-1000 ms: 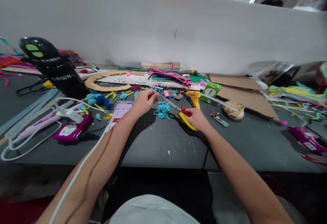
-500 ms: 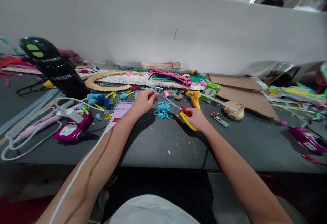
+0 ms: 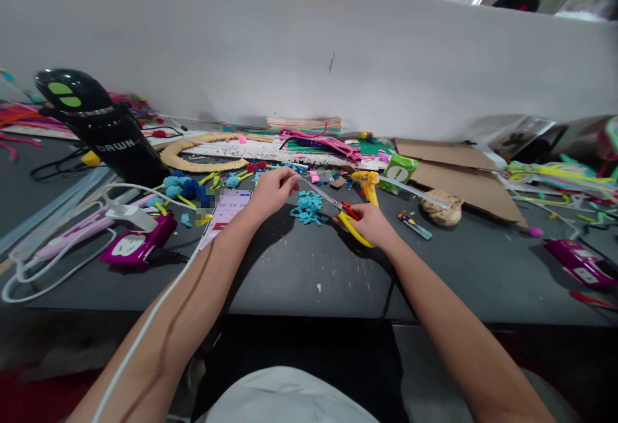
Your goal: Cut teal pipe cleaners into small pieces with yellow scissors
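My right hand (image 3: 367,223) is wrapped round the yellow and red handles of a pair of scissors (image 3: 334,203). The blades point away to the left, their tips close to the fingers of my left hand (image 3: 276,190). Those left fingers are pinched together, and whatever they hold is too small to make out. Just below the blades lies a small heap of short light-blue pieces (image 3: 309,208) on the grey table. Past my right hand, a yellow glue gun (image 3: 367,185) stands with a clear glue stick sticking out of it.
Left of my left arm are a phone (image 3: 232,207) showing a timer, a purple power block (image 3: 140,241), a white cable and a black bottle (image 3: 113,130). Cardboard (image 3: 463,188), a green packet (image 3: 398,173) and a pale lumpy object (image 3: 441,208) lie right. Pipe cleaners litter the back.
The scissor tips have shifted slightly left, nearer my left fingers. Both hands otherwise stay almost in place, and the blue heap looks the same.
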The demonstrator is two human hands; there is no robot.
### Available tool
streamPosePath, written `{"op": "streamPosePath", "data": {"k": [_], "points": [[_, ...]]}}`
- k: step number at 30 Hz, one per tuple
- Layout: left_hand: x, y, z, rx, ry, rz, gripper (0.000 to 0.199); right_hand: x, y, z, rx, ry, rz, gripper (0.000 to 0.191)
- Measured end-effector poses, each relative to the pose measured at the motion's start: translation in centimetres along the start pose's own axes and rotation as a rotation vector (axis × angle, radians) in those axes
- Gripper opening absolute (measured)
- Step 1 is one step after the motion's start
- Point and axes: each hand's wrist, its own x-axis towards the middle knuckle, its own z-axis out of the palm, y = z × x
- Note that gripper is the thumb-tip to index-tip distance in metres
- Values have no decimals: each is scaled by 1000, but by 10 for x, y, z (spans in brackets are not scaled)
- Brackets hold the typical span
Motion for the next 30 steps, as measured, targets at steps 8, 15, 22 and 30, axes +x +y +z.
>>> {"op": "streamPosePath", "data": {"k": [8, 15, 22, 30], "points": [[0, -3, 1, -7, -1, 3, 28, 2, 2, 1, 10, 2, -31, 48], [2, 1, -7, 113, -20, 1, 33, 2, 4, 4, 101, 27, 24, 47], [6, -19, -40, 389, -143, -129, 26, 2, 5, 2, 99, 9, 4, 45], [6, -26, -52, 487, -242, -275, 19, 0, -1, 1, 72, 9, 36, 45]]}}
